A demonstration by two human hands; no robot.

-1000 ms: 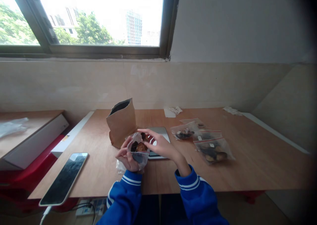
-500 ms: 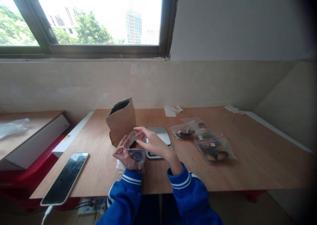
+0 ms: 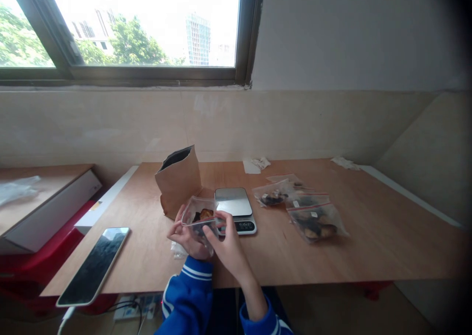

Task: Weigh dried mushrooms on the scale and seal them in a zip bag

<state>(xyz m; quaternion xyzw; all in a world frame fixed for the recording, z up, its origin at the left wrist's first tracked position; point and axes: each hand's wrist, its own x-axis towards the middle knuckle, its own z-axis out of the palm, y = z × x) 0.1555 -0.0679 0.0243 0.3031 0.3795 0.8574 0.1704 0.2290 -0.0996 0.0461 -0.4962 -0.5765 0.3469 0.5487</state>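
An open clear zip bag (image 3: 192, 208) with dark and orange-brown pieces (image 3: 205, 214) inside rests in my left hand (image 3: 189, 240), whose fingers curl around its left side and underside. My right hand (image 3: 229, 246) pinches the bag's right edge between thumb and fingers. Just behind the bag stands an open brown paper bag (image 3: 180, 181) with a dark inside. A white kitchen scale (image 3: 233, 200) with a metal plate lies to the right, its lit display partly beside my right fingers. Some crumpled clear plastic (image 3: 178, 249) shows below my left hand.
Several zip bags of dark and tan pieces (image 3: 317, 222) lie on the table's right side. At the left edge is a phone (image 3: 96, 262) with a cable. Crumpled tissue (image 3: 261, 163) lies near the wall, below the window (image 3: 155, 74).
My right hand has moved down from above the bag's mouth to its right edge and now grips it. The bag's contents and the scale show more fully.
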